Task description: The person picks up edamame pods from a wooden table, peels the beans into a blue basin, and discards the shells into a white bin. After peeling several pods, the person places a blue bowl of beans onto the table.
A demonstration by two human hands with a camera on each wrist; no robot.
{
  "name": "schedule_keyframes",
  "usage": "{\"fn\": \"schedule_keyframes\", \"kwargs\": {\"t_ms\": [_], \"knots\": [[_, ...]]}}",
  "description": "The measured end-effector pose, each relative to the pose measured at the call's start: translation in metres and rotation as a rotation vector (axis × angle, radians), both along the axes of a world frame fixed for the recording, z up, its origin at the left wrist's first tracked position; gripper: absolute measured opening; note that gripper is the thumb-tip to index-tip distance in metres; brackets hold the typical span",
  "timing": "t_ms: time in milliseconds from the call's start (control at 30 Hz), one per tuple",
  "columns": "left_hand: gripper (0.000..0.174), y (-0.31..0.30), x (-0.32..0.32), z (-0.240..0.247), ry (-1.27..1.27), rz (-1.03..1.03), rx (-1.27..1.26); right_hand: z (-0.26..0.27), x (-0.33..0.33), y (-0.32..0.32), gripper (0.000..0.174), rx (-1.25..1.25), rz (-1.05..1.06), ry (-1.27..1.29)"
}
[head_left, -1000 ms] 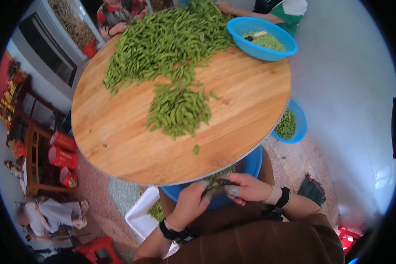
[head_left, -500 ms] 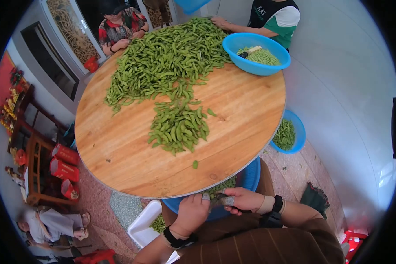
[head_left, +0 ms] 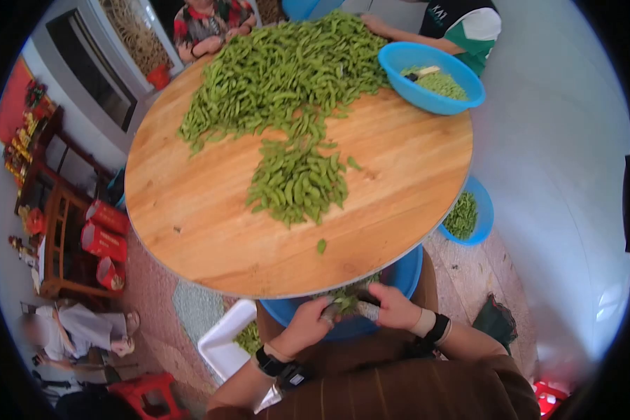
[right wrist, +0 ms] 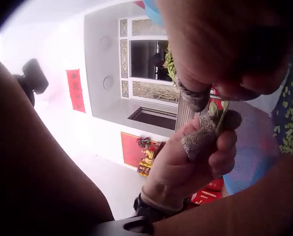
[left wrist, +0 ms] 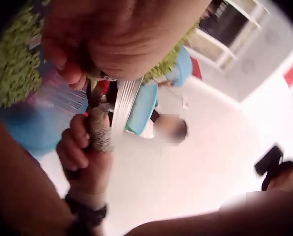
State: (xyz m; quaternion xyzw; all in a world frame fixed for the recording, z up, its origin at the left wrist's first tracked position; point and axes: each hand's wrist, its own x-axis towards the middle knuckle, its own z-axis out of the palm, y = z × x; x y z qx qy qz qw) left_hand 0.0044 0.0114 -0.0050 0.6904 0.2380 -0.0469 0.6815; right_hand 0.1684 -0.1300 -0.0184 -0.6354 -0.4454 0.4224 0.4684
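Note:
Over the blue basin [head_left: 411, 269] at the table's near edge, my two hands meet. My left hand [head_left: 306, 323] pinches a split green soybean pod [right wrist: 220, 114] between thumb and finger, with pale wrapping [right wrist: 198, 140] round the thumb. My right hand [head_left: 397, 308] comes in from the other side, fingers curled and its wrapped thumb [left wrist: 101, 132] pointing to the left hand. The right fingertips are right at the pod; I cannot tell whether they grip it. Shelled green beans [left wrist: 14, 64] lie in the basin below.
A big pile of soybean pods [head_left: 294, 70] covers the far side of the round wooden table [head_left: 210, 217], a smaller heap [head_left: 297, 185] nearer. A blue bowl [head_left: 392, 70] of beans stands at right. On the floor are another blue basin [head_left: 484, 224] and a white tray [head_left: 220, 343]. Two people sit opposite.
The head view has shifted about. My hands stay together over the basin, and the right thumb and fingers have moved, blurred, against the left fingertips.

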Motion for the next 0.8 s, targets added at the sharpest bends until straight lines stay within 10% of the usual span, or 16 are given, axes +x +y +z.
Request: {"fn": "schedule_keyframes", "kwargs": {"t_ms": [67, 167, 433, 567, 800], "knots": [[0.019, -0.007, 0.008, 0.007, -0.047, -0.167, 0.148, -0.006, -0.005, 0.0, 0.03, 0.247, -0.093, -0.198], [0.021, -0.008, 0.011, 0.002, -0.012, -0.122, -0.093, 0.024, 0.002, 0.006, 0.029, -0.33, 0.038, -0.102], [0.021, -0.006, 0.014, -0.024, 0.039, -0.123, 0.343, 0.009, -0.002, 0.007, 0.026, 0.074, 0.036, -0.758], [0.026, 0.001, 0.014, -0.028, 0.015, -0.069, -0.01, 0.008, 0.003, 0.008, 0.029, 0.009, 0.098, -0.779], [0.033, 0.007, 0.01, -0.045, -0.192, 0.052, 0.331, 0.004, 0.004, 0.01, 0.023, 0.018, 0.025, -0.868]]}}
